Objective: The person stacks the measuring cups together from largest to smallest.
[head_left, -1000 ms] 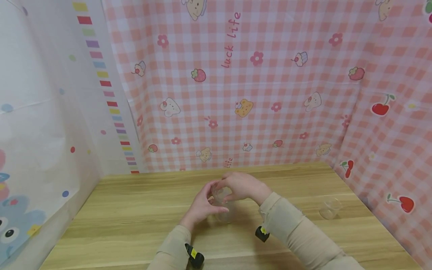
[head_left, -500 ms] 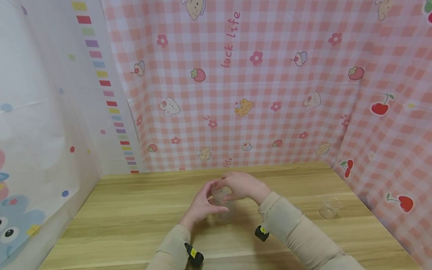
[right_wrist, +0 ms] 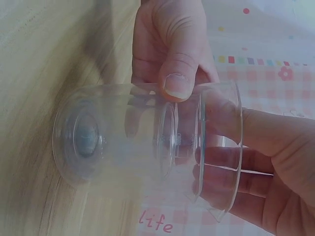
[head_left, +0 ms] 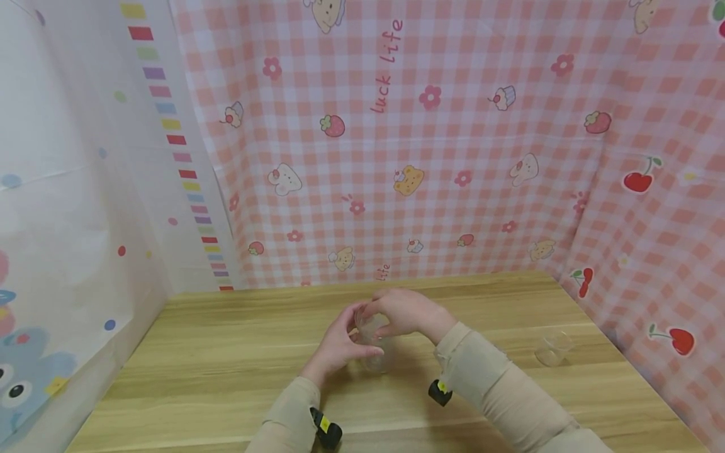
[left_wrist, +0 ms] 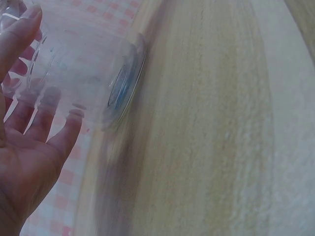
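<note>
On my feed, checked cloth (head_left: 396,151) hangs beyond both hands, with wood-grain table (head_left: 226,371) below the grip. Left hand (head_left: 338,346) now: fingers and thumb curled round the tall glass (right_wrist: 118,147), clear, smooth and straight-sided, its thick round base underneath; whether it touches the wood, I can't tell. Right hand (head_left: 410,314), over the top, grips the upper cup (right_wrist: 221,142) near its rim, thin-walled and see-through. I judge the nesting about half done: that cup looks partway inside, its rim standing proud. Apart, well right of the grip, the spare cup (head_left: 554,349) sits untouched, clear and round. Smallest of all, faint printed marks (right_wrist: 178,139) show between my hands.
</note>
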The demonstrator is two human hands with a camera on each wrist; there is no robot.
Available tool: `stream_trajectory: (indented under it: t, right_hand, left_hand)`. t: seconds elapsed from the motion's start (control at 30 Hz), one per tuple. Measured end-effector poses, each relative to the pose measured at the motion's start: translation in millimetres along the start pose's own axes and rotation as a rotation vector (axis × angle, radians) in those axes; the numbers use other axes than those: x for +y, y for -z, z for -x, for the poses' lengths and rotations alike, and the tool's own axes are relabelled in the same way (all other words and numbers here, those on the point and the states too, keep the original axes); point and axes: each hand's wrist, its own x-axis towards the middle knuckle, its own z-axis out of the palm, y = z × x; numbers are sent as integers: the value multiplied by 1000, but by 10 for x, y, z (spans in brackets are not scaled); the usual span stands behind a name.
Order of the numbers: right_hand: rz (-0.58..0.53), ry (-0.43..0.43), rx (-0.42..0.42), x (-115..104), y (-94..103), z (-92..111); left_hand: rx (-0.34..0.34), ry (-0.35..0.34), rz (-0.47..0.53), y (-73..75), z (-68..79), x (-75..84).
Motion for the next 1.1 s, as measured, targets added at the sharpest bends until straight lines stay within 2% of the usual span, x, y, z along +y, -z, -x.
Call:
stream_trajectory:
  t: [0.27, 0.37, 0.6, 1.1]
  right_hand:
    - [-33, 25, 42, 36, -23, 46]
    - [-34, 32, 57, 46, -22, 64]
    - [-40, -5, 99, 63, 1, 159]
    - [58, 1, 287, 171, 87, 483]
  left_hand:
    - [-1, -2, 11, -12, 14, 50]
    - [0, -3, 17, -13, 5, 16]
    - [1, -5, 10, -11, 9, 23]
    - [5, -6, -2, -14, -1, 5]
